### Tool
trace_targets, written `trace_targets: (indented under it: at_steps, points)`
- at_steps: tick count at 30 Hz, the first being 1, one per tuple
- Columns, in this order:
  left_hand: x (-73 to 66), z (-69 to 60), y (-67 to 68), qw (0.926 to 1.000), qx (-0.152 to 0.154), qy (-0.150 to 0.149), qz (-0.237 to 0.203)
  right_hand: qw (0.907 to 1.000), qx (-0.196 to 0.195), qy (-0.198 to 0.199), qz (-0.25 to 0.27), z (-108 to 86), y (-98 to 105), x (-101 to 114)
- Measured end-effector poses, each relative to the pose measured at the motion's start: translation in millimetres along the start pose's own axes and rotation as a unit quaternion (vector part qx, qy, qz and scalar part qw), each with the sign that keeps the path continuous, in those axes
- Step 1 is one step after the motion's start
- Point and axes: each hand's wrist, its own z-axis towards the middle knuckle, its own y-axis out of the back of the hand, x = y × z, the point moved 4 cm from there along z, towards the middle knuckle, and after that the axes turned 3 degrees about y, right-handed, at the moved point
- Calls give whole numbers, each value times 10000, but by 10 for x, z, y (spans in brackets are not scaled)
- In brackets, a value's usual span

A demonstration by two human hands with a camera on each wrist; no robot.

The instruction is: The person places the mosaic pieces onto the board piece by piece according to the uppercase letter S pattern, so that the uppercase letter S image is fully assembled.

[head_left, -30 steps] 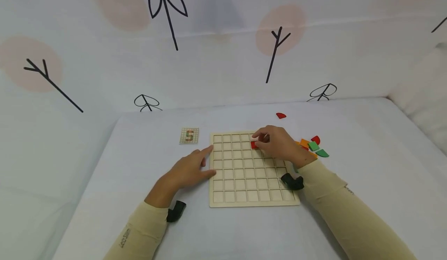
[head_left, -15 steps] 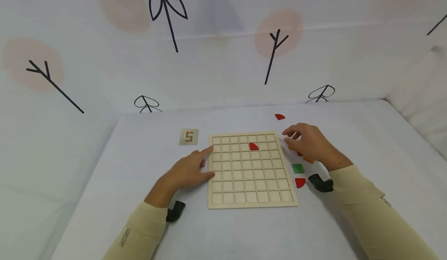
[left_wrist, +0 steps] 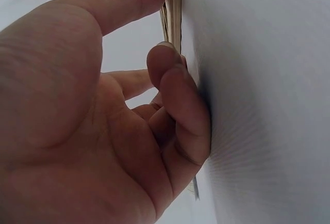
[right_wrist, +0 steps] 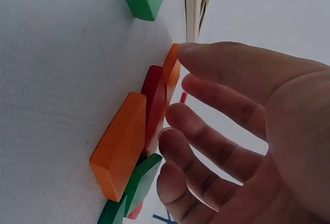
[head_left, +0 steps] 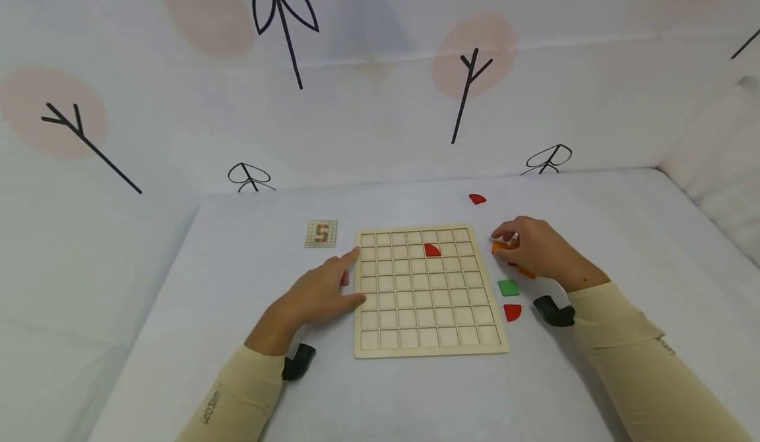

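Note:
A square wooden grid board (head_left: 410,300) lies on the white cloth, with a red quarter-circle tile (head_left: 432,251) in one of its upper cells. My left hand (head_left: 320,290) touches the board's left edge with index finger and thumb spread; its other fingers are curled beneath, as the left wrist view shows. Beyond the board's right side, my right hand (head_left: 537,251) pinches an orange tile (head_left: 500,247) between thumb and index finger. In the right wrist view, a dark red tile (right_wrist: 153,97) and another orange tile (right_wrist: 121,144) lie right beside it.
A small card (head_left: 321,233) with an S pattern lies behind the board's left corner. Right of the board are a green square tile (head_left: 508,287) and a red quarter-circle (head_left: 512,312). Another red quarter-circle (head_left: 477,198) lies farther back. Green tiles (right_wrist: 142,180) sit under the right hand.
My right hand has let go of the red quarter-circle on the board, moved right to the loose tiles and come down onto an orange one. The left hand has stayed at the board's edge.

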Motion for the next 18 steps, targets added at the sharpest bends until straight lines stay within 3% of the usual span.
trace_targets:
  at_steps: [18]
  points:
    - [-2,5,8,10000,14,2,16,9999,1,-6,-124,-4,-32,-31]
